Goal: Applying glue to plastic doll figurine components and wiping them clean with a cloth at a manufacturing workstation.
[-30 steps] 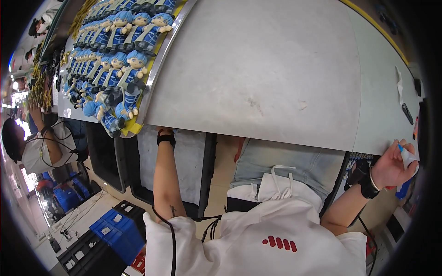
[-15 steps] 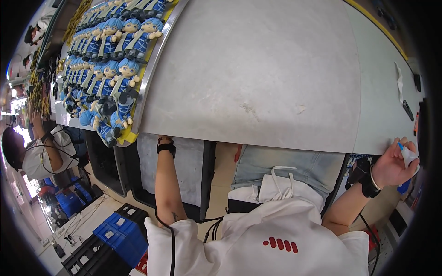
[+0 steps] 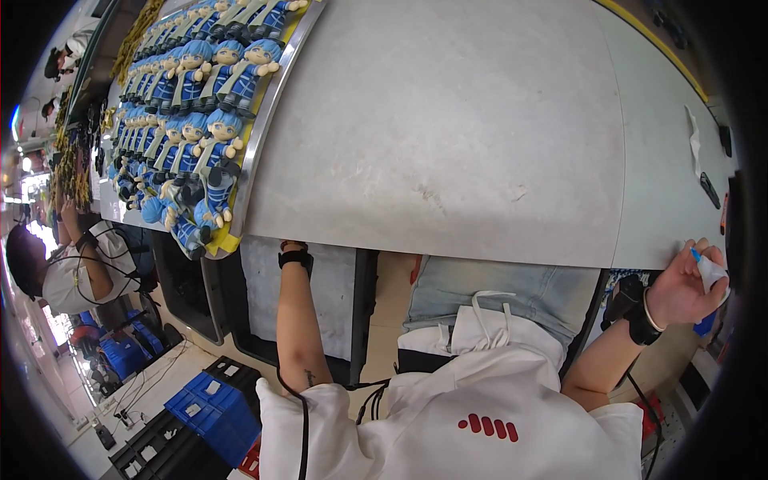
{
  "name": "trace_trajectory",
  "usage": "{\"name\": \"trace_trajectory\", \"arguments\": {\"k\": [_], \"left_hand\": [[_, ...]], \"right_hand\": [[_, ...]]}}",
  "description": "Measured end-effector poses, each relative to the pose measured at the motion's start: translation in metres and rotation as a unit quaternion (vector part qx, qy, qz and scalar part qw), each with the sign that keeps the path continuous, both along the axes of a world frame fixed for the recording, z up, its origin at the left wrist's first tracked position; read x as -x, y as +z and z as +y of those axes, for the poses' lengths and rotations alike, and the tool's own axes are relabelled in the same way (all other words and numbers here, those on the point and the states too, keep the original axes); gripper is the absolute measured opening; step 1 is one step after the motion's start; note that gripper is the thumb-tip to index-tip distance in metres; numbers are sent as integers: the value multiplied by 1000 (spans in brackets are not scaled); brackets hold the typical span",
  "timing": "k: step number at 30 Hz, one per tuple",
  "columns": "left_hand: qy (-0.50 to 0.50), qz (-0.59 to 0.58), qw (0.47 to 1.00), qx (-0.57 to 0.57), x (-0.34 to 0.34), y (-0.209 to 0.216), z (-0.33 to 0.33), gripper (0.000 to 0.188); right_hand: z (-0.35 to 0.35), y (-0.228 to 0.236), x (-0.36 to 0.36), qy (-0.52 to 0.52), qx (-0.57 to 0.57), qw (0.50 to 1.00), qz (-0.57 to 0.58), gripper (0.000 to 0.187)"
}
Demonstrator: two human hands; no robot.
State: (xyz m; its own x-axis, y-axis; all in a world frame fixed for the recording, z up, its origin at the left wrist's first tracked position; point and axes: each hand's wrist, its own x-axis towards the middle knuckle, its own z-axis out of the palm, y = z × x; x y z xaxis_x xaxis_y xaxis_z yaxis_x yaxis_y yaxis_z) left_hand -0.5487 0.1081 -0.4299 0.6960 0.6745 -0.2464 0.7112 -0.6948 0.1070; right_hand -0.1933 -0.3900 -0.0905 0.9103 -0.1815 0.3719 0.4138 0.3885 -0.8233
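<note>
My left arm reaches under the table's front edge, above a black-rimmed bin with a grey lining [image 3: 324, 304]. Of my left hand [image 3: 294, 246] only the part at the wrist shows; its fingers are hidden beneath the tabletop. At the table's right corner my right hand [image 3: 680, 292] is raised with its fingers curled round a small white object with a blue tip [image 3: 712, 274]. Its exact kind is unclear. Rows of blue-haired doll figures [image 3: 220, 152] in blue outfits lie at the table's left, apart from both hands.
The grey tabletop [image 3: 448, 128] spreads before me. A white strip [image 3: 694, 140] and a dark, slim tool [image 3: 710, 190] lie at its right edge. Blue and black crates [image 3: 212, 412] stand at the lower left. Another person [image 3: 76, 264] works at the far left.
The view has shifted slightly. My left arm appears a little further right, its hand still under the table edge. My right hand keeps its hold on the white object.
</note>
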Motion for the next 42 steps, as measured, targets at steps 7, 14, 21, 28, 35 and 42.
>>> {"name": "trace_trajectory", "arguments": {"k": [7, 14, 21, 28, 35, 42], "left_hand": [[3, -2, 1000, -6, -7, 2, -6, 38], [13, -5, 1000, -10, -7, 3, -17, 39], [22, -9, 1000, -12, -11, 3, -30, 40], [25, -12, 999, -16, -17, 6, -41, 41], [34, -10, 999, -23, -15, 13, -53, 42], [38, -11, 999, -31, -21, 20, -63, 43]], "right_hand": [[-1, -1, 0, -3, 1, 1000, 3, 38], [3, 1, 1, -25, -1, 1000, 8, 38], [-6, -2, 0, 33, -6, 999, 2, 37], [-6, -1, 0, 20, 3, 1000, -3, 38], [3, 0, 2, -40, 14, 999, 4, 38], [-11, -2, -1, 29, -6, 1000, 2, 37]]}}
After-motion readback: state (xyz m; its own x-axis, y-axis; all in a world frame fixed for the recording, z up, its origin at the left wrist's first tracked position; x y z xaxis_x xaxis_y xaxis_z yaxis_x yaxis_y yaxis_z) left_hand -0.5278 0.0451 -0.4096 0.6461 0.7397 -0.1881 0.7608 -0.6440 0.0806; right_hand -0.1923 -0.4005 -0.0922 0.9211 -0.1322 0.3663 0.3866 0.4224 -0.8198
